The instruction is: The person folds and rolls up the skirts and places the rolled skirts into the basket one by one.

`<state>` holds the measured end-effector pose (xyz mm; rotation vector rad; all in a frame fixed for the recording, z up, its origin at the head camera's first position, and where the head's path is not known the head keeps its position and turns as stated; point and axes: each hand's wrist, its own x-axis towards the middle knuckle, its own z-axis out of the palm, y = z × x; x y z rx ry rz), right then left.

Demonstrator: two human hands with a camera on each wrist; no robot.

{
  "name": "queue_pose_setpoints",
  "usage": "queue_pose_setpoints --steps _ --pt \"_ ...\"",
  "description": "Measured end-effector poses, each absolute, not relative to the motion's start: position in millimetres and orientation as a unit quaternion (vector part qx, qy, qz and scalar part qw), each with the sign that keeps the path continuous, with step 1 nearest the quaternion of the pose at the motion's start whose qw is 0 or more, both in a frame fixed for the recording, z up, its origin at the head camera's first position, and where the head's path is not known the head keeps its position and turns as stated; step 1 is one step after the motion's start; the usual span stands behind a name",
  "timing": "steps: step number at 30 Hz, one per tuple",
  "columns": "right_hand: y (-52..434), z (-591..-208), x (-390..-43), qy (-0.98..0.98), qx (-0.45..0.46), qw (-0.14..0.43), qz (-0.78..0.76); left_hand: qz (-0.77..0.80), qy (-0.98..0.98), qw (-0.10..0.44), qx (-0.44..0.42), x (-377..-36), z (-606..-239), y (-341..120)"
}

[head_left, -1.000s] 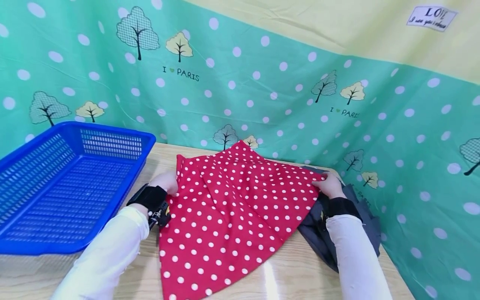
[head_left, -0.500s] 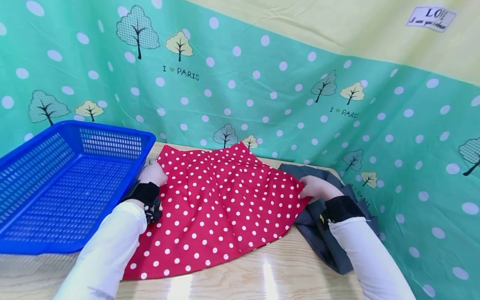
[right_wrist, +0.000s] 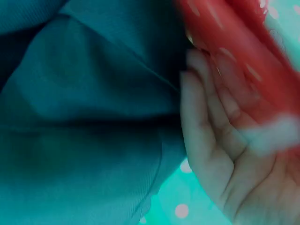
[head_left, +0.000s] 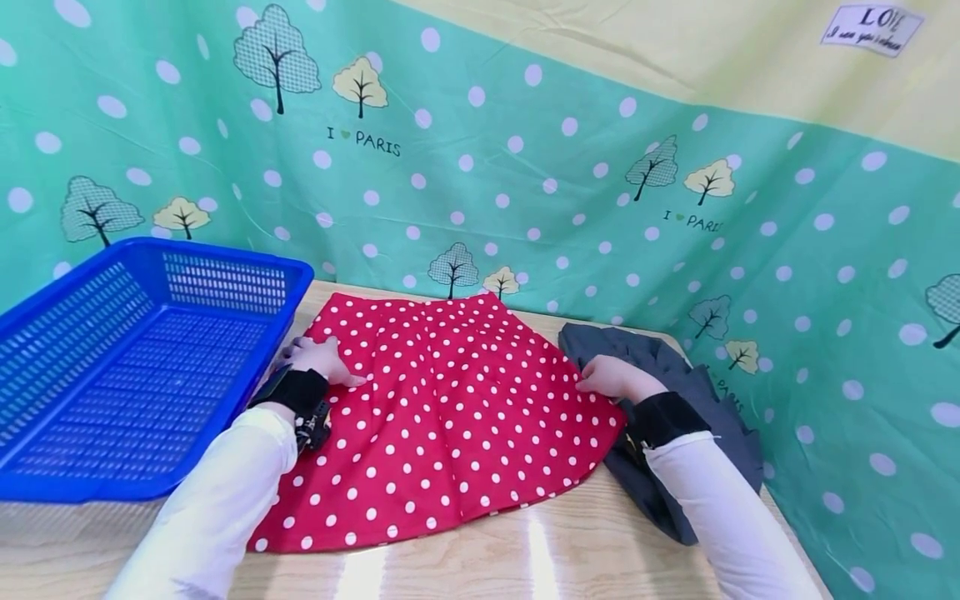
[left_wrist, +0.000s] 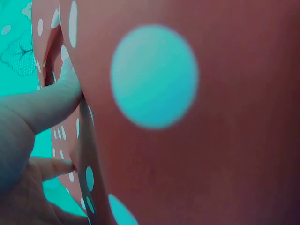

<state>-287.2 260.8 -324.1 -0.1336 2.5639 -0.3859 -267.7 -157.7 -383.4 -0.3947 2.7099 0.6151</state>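
A red skirt with white dots (head_left: 450, 417) lies spread flat on the wooden table (head_left: 525, 558). My left hand (head_left: 318, 360) is at its left edge. In the left wrist view its thumb (left_wrist: 42, 110) lies on the cloth (left_wrist: 211, 140) and a finger touches a fold from the other side, so the edge is pinched. My right hand (head_left: 611, 377) rests on the skirt's right edge. The right wrist view shows that hand (right_wrist: 211, 154) with straight fingers, and red cloth (right_wrist: 225, 33) lies blurred across the fingertips.
A crumpled grey garment (head_left: 675, 375) lies at the right under my right wrist and fills much of the right wrist view (right_wrist: 84, 117). A blue mesh basket (head_left: 225, 258) stands at the left, close to my left hand. A green dotted curtain hangs behind the table.
The skirt has gone from lifted and bunched to lying flat and wide on the table. Both hands moved down and toward me along its side edges. The right hand uncovered more of the grey garment.
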Motion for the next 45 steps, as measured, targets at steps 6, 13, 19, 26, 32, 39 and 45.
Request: queue_pose_setpoints --steps 6,13,19,26,32,39,45 --pt "248.5 -340.1 -271.4 0.923 -0.057 0.366 -0.108 0.232 0.953 0.159 -0.112 -268.8 -384.5 -158.8" --pt "246.6 -348.3 -258.0 0.906 -0.063 0.412 -0.075 0.237 0.957 0.153 -0.066 -270.4 -386.4 -161.2" --pt "238.9 -326.3 -263.1 0.898 -0.027 0.439 -0.023 0.239 0.958 0.154 -0.041 -267.5 -381.5 -162.4" --pt "216.5 -320.9 -277.2 0.97 -0.122 0.212 -0.013 0.247 0.957 0.149 -0.026 -268.8 -385.9 -165.6" --pt "198.4 -347.9 -281.2 0.96 -0.144 0.232 -0.067 0.25 0.956 0.149 -0.017 -268.9 -385.2 -167.8" --pt "191.9 -372.0 -278.6 0.966 -0.093 0.232 -0.07 0.262 0.952 0.158 0.005 -274.2 -393.9 -175.2" --pt "183.5 -375.6 -269.3 0.963 -0.093 0.253 -0.014 0.265 0.949 0.17 0.014 -273.9 -390.4 -181.4"
